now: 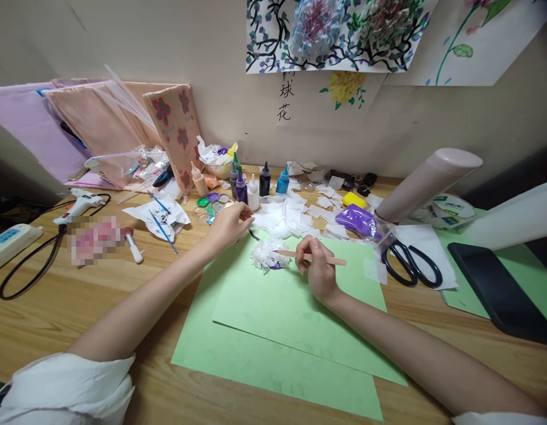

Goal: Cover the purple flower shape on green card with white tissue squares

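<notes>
My right hand (320, 268) grips a flat wooden craft stick (335, 260), whose far end touches a round ruffled flower of white tissue paper (268, 255). Some purple shows along the flower's lower edge, and a short dark stem stands out at its upper left. The flower lies on overlapping sheets of light green paper (273, 354). My left hand (230, 227) is just beyond it to the left, fingers bent and slightly apart beside a pile of white tissue squares (285, 215). Nothing can be made out between those fingers.
Paint bottles (264, 180) stand behind the tissue. On the right are a purple bag of clay (357, 219), black-handled scissors (409, 262), a paper roll (426, 180) and a dark phone-like slab (499, 292). A glue gun (81, 203) and blue brushes (163, 230) lie left.
</notes>
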`<state>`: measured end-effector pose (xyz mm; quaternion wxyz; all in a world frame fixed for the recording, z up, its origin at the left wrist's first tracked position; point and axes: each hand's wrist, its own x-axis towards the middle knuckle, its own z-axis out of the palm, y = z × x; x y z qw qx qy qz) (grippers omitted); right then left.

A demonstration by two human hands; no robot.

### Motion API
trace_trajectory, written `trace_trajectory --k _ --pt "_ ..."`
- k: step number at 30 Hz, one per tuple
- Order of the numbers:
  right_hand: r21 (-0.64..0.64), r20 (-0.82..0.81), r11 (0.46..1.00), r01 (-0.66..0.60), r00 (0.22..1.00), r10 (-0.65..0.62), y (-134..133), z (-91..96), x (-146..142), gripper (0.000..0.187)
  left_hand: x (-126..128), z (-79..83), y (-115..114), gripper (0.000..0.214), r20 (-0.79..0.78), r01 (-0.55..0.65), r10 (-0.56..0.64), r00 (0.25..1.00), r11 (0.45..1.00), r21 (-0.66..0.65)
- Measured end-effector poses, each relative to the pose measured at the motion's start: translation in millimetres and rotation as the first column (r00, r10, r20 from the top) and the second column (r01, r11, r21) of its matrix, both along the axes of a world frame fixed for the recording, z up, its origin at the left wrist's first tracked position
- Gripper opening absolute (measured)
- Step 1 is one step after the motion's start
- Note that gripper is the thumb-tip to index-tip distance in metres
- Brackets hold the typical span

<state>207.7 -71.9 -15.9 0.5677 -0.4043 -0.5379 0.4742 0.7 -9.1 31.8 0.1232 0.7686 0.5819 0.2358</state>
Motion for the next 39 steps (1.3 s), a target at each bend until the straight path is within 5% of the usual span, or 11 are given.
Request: trace_trajectory --k 3,10,17,27,34,39 --pt "-0.002 -0.005 1.000 -0.008 1.000 0.008 -0.9 -0.4 0.1 0.048 -1.1 -6.3 3.5 0.011 -0.009 -0.023 0.023 1.000 1.000 -0.005" --pt "-0.002 0.012 1.000 -0.025 1.000 0.025 -1.0 0.3 0.4 0.048 4.2 -18.8 12.8 0.014 -0.333 -0.052 0.097 0.938 0.988 0.143" --pt "0.021 0.035 0.999 -0.029 0.999 0.028 -1.2 0.4 0.1 0.047 4.0 -25.7 18.0 0.012 -0.302 -0.081 0.116 0.946 0.989 0.125" --pt "0.096 0.004 0.994 -0.053 0.999 0.053 -4.6 -1.4 3.2 0.050 -3.8 -6.8 12.3 0.012 -0.166 -0.046 0.065 0.984 0.992 0.114" --pt "0.195 0.153 0.971 -0.138 0.982 0.109 -8.7 0.0 3.0 0.057 -28.8 20.3 -19.0 0.014 0.192 0.056 -0.074 0.979 0.994 0.097" --pt "0.133 0.263 0.973 -0.189 0.953 0.149 -7.2 1.2 1.0 0.056 -32.2 31.9 -52.4 0.021 0.392 0.300 -0.235 0.889 0.947 -0.113"
